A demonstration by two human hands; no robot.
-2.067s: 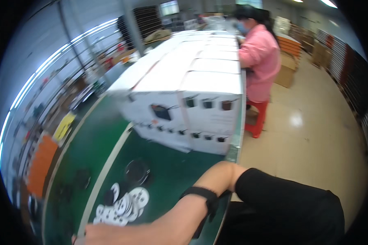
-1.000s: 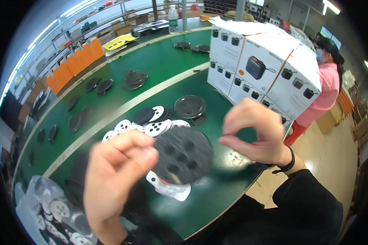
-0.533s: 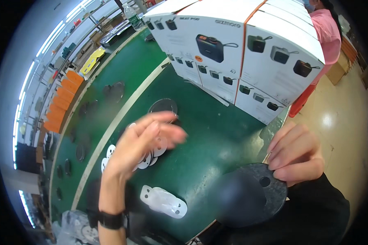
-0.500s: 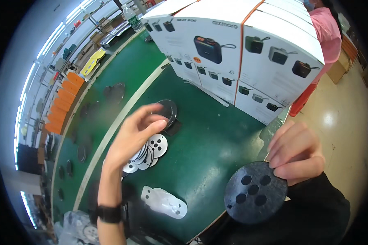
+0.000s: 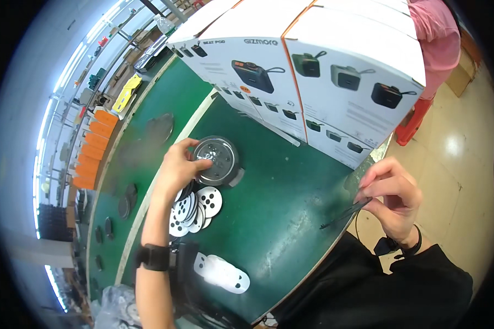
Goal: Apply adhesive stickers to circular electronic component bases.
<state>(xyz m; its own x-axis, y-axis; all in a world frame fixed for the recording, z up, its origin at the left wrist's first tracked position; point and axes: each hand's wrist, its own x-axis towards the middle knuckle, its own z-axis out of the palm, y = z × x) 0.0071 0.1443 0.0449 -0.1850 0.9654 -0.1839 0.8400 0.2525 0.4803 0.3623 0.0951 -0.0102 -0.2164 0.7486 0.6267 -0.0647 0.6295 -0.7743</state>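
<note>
My left hand [image 5: 182,165] has its thumb and fingers on the rim of a round dark grey part [image 5: 218,159] with a clear shiny edge and a small tab. In my right hand [image 5: 392,194], thumb and fingertips pinch a thin black disc [image 5: 343,214], now turned nearly edge-on. Below the left hand lies a fanned pile of white discs with black holes [image 5: 195,209], with some black showing beneath. Closer to me, white rounded-end sheets [image 5: 225,273] lie on the green table [image 5: 274,214].
White printed cartons [image 5: 335,93] stand along the far right of the table. Round dark parts [image 5: 127,202] sit on the strip beyond the pale line at left. Clear plastic wrap [image 5: 115,307] is at lower left. A person in a pink top [image 5: 436,44] is behind the cartons.
My left hand has come onto the round grey part, which now faces me more fully. The right hand has tilted the black disc from face-on to nearly edge-on. The view has shifted slightly.
</note>
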